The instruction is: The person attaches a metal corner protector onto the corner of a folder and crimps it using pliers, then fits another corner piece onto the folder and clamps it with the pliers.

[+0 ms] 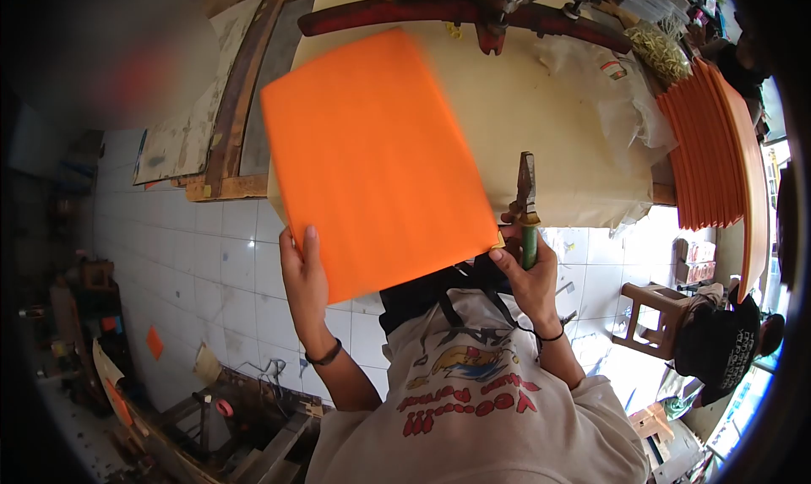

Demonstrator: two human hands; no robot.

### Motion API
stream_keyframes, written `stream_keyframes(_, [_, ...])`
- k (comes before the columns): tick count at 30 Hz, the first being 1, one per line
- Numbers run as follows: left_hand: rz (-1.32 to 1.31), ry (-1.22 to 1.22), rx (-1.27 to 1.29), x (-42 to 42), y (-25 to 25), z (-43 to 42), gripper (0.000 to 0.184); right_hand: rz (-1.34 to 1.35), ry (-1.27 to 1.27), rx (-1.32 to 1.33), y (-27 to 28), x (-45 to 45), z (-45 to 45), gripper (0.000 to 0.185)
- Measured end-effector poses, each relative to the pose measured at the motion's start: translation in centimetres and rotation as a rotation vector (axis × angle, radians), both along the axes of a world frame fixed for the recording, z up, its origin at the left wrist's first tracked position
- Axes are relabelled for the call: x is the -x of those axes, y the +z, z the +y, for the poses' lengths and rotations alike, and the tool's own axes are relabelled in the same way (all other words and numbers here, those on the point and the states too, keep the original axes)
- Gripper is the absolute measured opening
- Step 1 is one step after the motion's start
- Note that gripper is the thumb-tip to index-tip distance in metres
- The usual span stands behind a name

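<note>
A flat orange board [376, 163], perhaps a folder cover, is held up tilted in front of me, slightly blurred. My left hand [306, 273] grips its lower left edge, the thumb on top and the fingers underneath. At its lower right corner, my right hand [534, 283] pinches beside a small gold-coloured corner piece [498, 241]. That same hand also holds pliers [528, 201] with a green handle, their metal jaws pointing away from me. The fingers under the board's corner are partly hidden.
A brown-paper-covered table [507, 104] lies ahead, with a red metal frame [405, 11] across its far side. Clear plastic [629, 104] lies at right, near a stack of orange folders [705, 146]. A wooden stool [646, 315] and another person [718, 349] are at right.
</note>
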State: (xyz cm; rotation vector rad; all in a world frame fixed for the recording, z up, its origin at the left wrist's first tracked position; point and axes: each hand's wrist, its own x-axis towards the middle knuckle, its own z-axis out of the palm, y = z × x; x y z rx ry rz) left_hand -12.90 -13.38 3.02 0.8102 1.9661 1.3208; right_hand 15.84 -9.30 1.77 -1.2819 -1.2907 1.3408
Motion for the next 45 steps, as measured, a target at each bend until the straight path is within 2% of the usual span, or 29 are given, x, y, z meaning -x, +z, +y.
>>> stream_keyframes(5, [-0.216,0.121,-0.162,-3.6,-0.4,-2.6,0.041,0.076,-0.047,0.052,1.0,-0.9,1.0,0.035])
stream_keyframes(9, [-0.359,0.03,-0.11,-5.0,0.0,-4.2,0.045,0.092,-0.037,-0.009,0.7,-1.2,1.2,0.036])
stream_keyframes(11, [-0.371,-0.032,-0.11,-4.9,0.0,-4.6,0.05,0.106,-0.035,-0.023,1.9,-1.0,1.2,0.037])
stream_keyframes(14, [-0.071,-0.034,-0.163,-4.1,-2.6,-5.4,0.058,0.075,-0.034,-0.033,2.7,-1.0,1.1,0.038])
stream_keyframes(17, [-0.161,-0.146,-0.133,-3.9,-1.3,-5.4,0.076,0.121,-0.04,-0.062,3.1,-0.9,1.2,0.037])
stream_keyframes(20, [-0.14,-0.21,-0.198,-4.0,-1.0,-5.4,0.075,0.154,-0.023,-0.132,3.4,-1.0,1.8,0.035])
stream_keyframes(23, [0.047,-0.458,0.326,-2.4,1.5,-6.9,0.057,0.12,-0.061,-0.086,4.2,-0.9,2.5,0.034])
stream_keyframes(26, [-0.013,-0.743,0.384,-0.4,5.5,-8.6,0.041,0.13,-0.062,0.013,3.8,-1.2,2.5,0.036])
stream_keyframes(28, [0.071,-0.693,0.449,-1.2,6.7,-7.8,0.038,0.075,-0.112,0.069,4.0,-1.3,2.5,0.037])
stream_keyframes(30, [0.206,-0.666,0.515,-3.0,6.3,-6.6,0.038,0.085,-0.157,0.103,4.0,-1.4,2.7,0.038])
stream_keyframes(33, [0.229,-0.849,0.515,-3.9,4.9,-6.8,0.036,0.154,-0.207,0.091,3.8,-1.7,3.7,0.039])
stream_keyframes(35, [0.069,-0.931,0.519,-4.8,6.0,-6.2,0.028,0.124,-0.206,0.084,4.1,-1.7,3.6,0.039])
stream_keyframes(37, [-0.041,-1.208,0.266,-5.6,4.5,-5.5,0.031,0.173,-0.218,0.075,4.2,-1.5,3.6,0.035])
stream_keyframes(39, [-0.352,-1.389,0.042,-8.4,3.1,-2.8,0.04,0.18,-0.188,0.138,4.9,-1.6,3.7,0.034])
stream_keyframes(40, [-0.576,-1.37,-0.034,-10.0,1.7,-1.7,0.048,0.181,-0.17,0.126,5.1,-1.7,3.9,0.031])
stream_keyframes(42, [-0.869,-1.019,-0.194,-13.8,-0.2,-0.2,0.05,0.178,-0.164,0.085,5.6,-1.5,4.0,0.029])
stream_keyframes(45, [-1.006,-0.758,-0.174,-16.3,-0.1,2.4,0.048,0.18,-0.133,0.079,5.6,-1.9,4.2,0.026])
